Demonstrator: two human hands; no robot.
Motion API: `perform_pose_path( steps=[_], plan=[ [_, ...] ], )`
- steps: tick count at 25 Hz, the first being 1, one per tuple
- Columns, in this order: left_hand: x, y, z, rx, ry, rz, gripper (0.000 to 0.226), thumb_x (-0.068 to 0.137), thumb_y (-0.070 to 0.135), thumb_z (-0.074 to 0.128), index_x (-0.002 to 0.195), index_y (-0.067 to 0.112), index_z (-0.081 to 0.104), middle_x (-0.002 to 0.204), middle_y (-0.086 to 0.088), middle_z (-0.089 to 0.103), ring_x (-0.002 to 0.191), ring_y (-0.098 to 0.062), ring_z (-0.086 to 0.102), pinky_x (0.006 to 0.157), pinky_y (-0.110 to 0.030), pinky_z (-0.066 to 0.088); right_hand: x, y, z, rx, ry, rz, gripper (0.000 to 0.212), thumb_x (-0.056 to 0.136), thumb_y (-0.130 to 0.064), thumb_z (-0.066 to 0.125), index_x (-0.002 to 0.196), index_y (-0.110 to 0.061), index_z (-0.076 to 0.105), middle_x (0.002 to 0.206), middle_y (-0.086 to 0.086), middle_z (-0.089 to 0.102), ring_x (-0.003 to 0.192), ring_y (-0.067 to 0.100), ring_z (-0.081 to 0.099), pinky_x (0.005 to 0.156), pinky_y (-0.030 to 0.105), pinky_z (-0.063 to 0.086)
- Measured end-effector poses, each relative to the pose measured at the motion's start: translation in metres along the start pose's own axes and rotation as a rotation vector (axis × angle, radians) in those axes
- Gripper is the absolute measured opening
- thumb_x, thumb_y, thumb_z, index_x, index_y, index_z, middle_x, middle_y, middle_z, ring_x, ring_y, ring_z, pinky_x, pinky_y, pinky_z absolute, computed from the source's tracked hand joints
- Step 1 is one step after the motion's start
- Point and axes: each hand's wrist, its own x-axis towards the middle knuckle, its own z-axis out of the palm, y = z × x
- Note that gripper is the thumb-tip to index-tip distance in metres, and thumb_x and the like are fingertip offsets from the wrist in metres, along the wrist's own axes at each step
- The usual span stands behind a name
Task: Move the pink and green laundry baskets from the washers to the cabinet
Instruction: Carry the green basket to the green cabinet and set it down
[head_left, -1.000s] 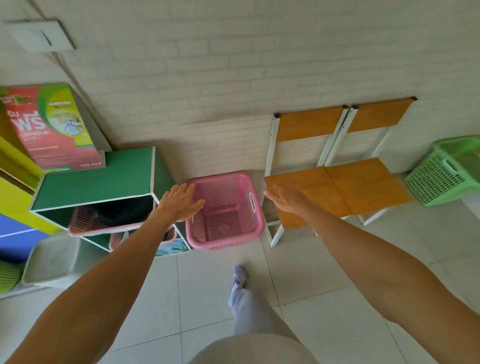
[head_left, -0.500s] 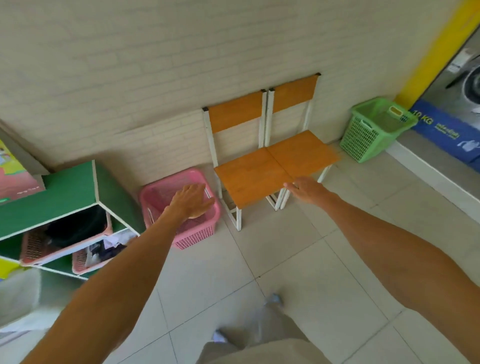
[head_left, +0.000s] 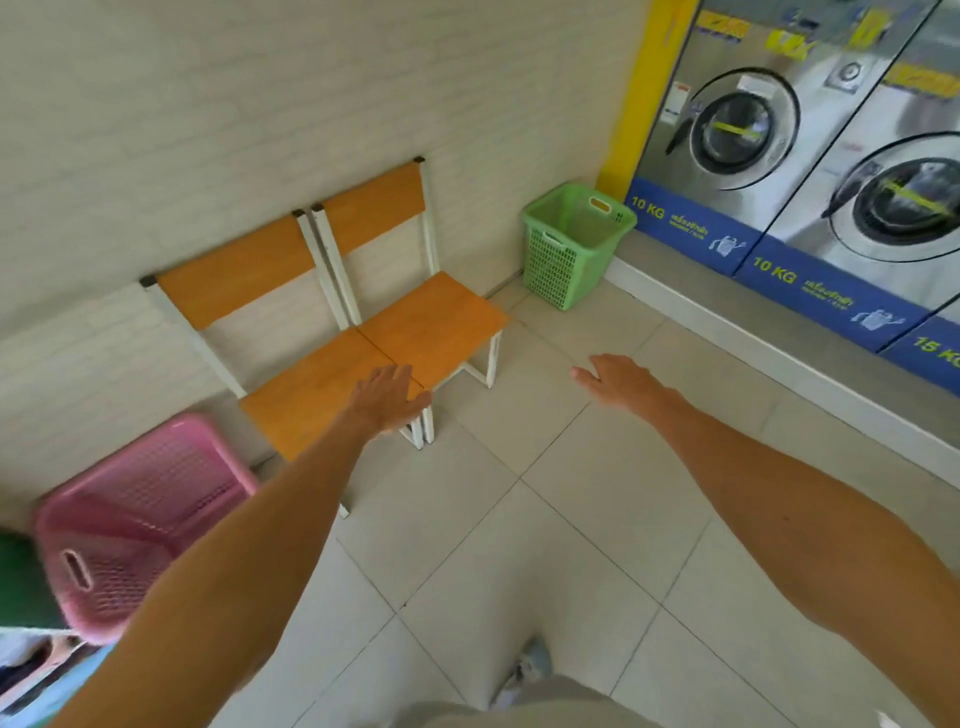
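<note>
The pink laundry basket stands empty on the floor at the lower left, against the wall beside the green cabinet. The green laundry basket stands empty in the corner, next to the washers. My left hand hovers open over the front edge of the orange chairs, holding nothing. My right hand is stretched out over the floor tiles, fingers apart, well short of the green basket.
Two orange-and-white chairs stand side by side against the brick wall between the baskets. A raised grey step runs under the washers on the right. My foot shows at the bottom on the tiled floor.
The view has swung right, from the cabinet toward the washers. My left hand has left the pink basket and is now over the chairs. The green basket is nearer the centre.
</note>
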Motion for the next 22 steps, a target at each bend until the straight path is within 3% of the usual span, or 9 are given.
perform_pose_path(
  steps=[7,22],
  plan=[
    [0.135,0.138,-0.019,0.011,-0.026,0.099,0.073,0.096,0.061,0.029,0.152,0.014,0.023,0.16,-0.013,0.025,0.147,-0.034,0.023,0.116,-0.052,0.026,0.074,0.166,-0.035,0.047,-0.035,0.142,0.079,0.094,-0.068,0.024,0.151,-0.014,0.032,0.156,0.012,0.035,0.142,0.033,0.034,0.112,0.052,0.029],
    [0.49,0.261,-0.104,0.005,-0.091,0.132,0.078,0.094,0.064,0.031,0.154,0.015,0.021,0.16,-0.011,0.026,0.146,-0.032,0.025,0.115,-0.052,0.028,0.398,0.293,-0.141,0.179,-0.088,0.18,0.084,0.093,-0.069,0.03,0.154,-0.012,0.026,0.159,0.013,0.029,0.145,0.032,0.031,0.115,0.052,0.029]
  ],
)
